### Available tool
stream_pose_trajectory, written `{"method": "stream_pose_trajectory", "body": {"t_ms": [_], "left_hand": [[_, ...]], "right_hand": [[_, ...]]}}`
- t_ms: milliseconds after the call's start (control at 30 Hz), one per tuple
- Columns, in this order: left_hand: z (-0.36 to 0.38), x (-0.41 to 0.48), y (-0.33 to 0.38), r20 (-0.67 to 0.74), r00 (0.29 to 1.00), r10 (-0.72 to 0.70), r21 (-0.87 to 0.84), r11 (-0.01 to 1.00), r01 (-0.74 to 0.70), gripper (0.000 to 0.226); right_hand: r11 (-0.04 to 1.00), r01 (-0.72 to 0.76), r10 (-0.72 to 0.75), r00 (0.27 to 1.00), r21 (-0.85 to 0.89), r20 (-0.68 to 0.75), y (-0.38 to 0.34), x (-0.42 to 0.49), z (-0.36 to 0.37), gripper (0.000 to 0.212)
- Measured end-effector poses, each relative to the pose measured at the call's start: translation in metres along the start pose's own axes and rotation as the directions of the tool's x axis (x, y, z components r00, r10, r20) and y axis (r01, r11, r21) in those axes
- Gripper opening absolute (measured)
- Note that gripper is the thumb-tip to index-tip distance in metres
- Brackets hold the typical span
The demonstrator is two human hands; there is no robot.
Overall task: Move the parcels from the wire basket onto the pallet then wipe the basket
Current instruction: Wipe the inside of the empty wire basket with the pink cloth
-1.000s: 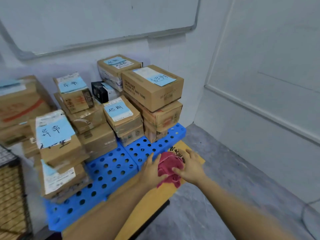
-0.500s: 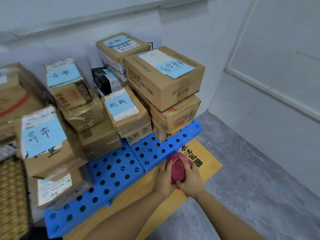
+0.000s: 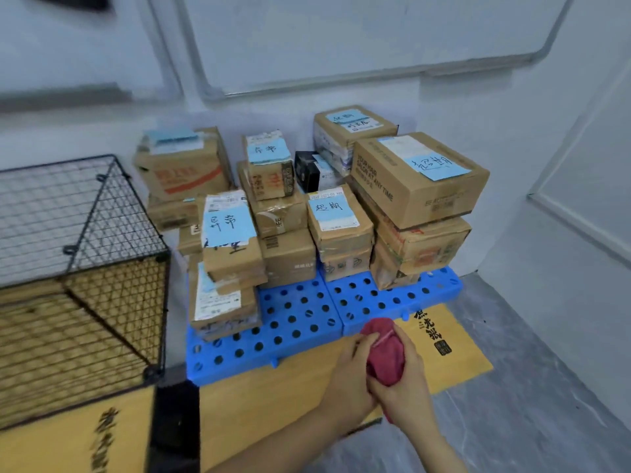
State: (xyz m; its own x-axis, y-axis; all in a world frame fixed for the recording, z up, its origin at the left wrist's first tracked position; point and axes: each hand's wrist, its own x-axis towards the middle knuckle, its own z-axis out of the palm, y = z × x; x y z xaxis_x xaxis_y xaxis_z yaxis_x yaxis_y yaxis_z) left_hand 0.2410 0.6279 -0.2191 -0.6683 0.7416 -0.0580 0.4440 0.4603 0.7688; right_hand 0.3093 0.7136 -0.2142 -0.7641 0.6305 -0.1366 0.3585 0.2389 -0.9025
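Grey floor (image 3: 512,421), white walls (image 3: 444,104), blue pallet (image 3: 266,339)

The person's left hand (image 3: 345,373) and right hand (image 3: 408,384) are bare, and so are the left forearm (image 3: 283,442) and right forearm (image 3: 440,448), uncovered all the way to the lower edge of the view. The fingers (image 3: 409,348) are slim, and blur hides finer detail.

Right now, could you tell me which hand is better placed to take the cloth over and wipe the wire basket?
Probably the left hand: both hands grip the red cloth, but the basket stands on the person's left, nearer that hand; the right hand would have to reach across.
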Motion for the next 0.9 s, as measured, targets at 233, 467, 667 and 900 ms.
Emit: {"method": "stream_pose_trajectory", "body": {"t_ms": [233,467,667,900], "left_hand": [[-0.084,-0.05,0.008,-0.241,0.97,0.012,0.058,0.998,0.002,0.079],[-0.173,-0.103,-0.001,-0.443,0.893,0.086,0.069,0.996,-0.062,0.079],[-0.256,-0.168,-0.028,-0.544,0.83,0.126,0.154,0.987,-0.049,0.082],[-0.355,-0.264,-0.075,-0.583,0.804,0.112,0.262,0.964,0.056,0.078]], "right_hand": [[0.976,0.216,-0.216,0.968,0.014,0.126,-0.077,-0.02,0.04,0.097],[0.918,0.392,-0.394,0.894,0.057,0.215,-0.161,-0.051,0.091,0.099],[0.832,0.553,-0.545,0.798,0.046,0.259,-0.23,-0.1,0.152,0.1],[0.766,0.63,-0.635,0.711,0.126,0.303,-0.29,-0.163,0.262,0.1]]}}
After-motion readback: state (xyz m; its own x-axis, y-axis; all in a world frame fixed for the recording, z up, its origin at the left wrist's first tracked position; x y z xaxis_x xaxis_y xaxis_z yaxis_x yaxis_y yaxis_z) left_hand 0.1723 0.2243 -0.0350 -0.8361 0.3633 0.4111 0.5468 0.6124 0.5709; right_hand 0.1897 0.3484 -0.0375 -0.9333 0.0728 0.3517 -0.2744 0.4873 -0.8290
